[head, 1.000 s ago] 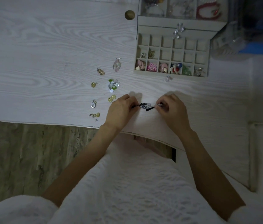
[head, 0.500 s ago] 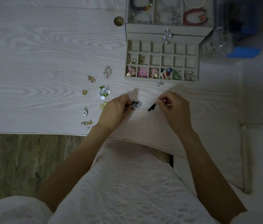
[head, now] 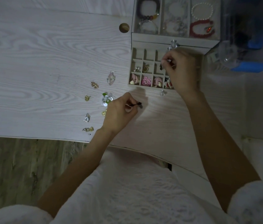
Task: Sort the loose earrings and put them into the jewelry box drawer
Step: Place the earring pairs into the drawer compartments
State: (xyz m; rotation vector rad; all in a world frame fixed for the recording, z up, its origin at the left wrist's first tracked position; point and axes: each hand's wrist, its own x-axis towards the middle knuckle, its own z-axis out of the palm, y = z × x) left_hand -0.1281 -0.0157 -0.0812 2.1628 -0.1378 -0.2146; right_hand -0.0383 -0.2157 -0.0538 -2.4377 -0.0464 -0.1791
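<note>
My right hand is pinching a small dark earring over the drawer, hanging it down above a middle-row compartment. My left hand is gripping its dark partner above the table, long axis lying sideways, pointing right.

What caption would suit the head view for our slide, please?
Right hand lowers a dark earring over the drawer; left hand holds its match.
</note>
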